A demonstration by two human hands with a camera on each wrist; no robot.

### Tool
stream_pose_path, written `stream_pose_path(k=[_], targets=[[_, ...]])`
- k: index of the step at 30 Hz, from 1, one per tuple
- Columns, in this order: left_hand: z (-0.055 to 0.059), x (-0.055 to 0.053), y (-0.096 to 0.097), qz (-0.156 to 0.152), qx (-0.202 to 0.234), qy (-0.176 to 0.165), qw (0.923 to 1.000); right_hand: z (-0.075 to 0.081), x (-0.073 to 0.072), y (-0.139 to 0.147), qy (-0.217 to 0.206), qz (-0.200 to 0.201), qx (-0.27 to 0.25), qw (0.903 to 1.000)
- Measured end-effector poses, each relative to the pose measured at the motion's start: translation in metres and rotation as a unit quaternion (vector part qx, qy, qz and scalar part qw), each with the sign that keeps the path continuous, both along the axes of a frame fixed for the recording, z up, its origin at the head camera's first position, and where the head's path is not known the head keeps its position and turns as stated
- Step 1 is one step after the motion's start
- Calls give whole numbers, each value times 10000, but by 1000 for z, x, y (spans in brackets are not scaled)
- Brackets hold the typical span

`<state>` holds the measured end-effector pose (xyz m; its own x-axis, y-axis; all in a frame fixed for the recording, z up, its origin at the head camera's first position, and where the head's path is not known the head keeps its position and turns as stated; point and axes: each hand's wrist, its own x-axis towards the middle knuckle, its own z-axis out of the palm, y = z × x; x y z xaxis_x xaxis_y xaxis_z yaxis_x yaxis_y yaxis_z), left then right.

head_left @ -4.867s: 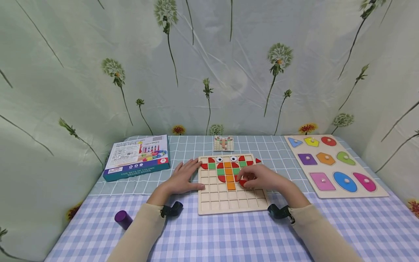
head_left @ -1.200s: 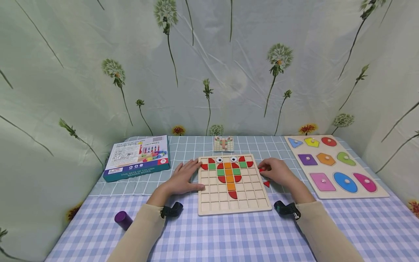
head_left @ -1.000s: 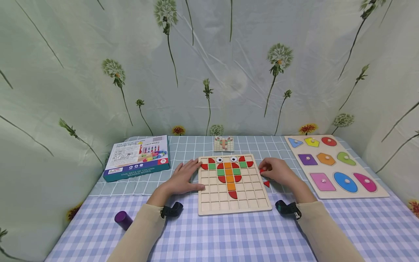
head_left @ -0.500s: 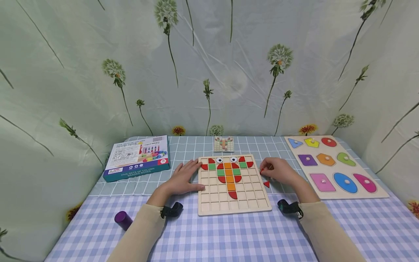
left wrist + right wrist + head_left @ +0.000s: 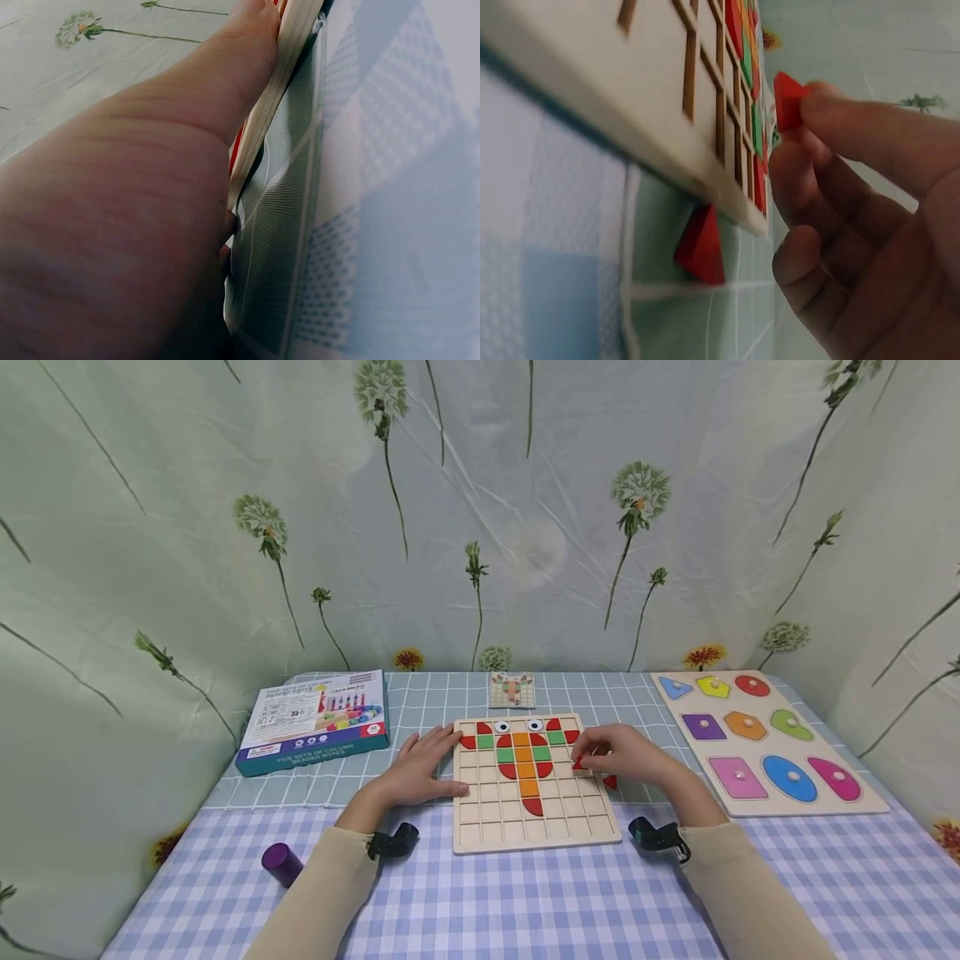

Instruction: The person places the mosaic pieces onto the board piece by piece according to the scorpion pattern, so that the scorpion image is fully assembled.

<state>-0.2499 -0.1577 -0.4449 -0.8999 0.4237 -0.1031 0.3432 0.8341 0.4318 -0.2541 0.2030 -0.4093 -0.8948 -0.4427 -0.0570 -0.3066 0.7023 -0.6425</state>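
Note:
A wooden grid board (image 5: pixel 487 827) lies mid-table, with red, green and orange pieces and two eye discs forming a figure on it. My left hand (image 5: pixel 420 768) rests on the board's left edge with fingers spread and nothing in its grip. Over the right edge, my right hand (image 5: pixel 622 756) pinches a small red triangular piece (image 5: pixel 789 103) between thumb and fingers, raised off the grid. A second red triangular piece (image 5: pixel 703 247) lies on the cloth just outside that edge. In the left wrist view, the forearm and hand hide most of the board.
Behind the board sits a small pattern card (image 5: pixel 513 690) showing a similar figure. A bead-set box (image 5: pixel 315 718) lies at the back left, a knobbed shape puzzle (image 5: pixel 720 752) at the right. A purple cylinder (image 5: pixel 282 864) stands beside the left forearm.
Since the earliest frame, a red piece has come to sit below the orange column. In the last half second my right hand has moved left over the board with a red triangular piece.

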Motion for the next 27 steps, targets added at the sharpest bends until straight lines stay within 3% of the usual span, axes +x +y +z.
stream_pose_path(k=[18,27], targets=[[-2,-1,0,-7,13,28,10000,4,13,-26,-532,1089,-61,9926],[-3,-1,0,-18,-13,50,10000,-1,16,-33,-716,1316,-70,9887]])
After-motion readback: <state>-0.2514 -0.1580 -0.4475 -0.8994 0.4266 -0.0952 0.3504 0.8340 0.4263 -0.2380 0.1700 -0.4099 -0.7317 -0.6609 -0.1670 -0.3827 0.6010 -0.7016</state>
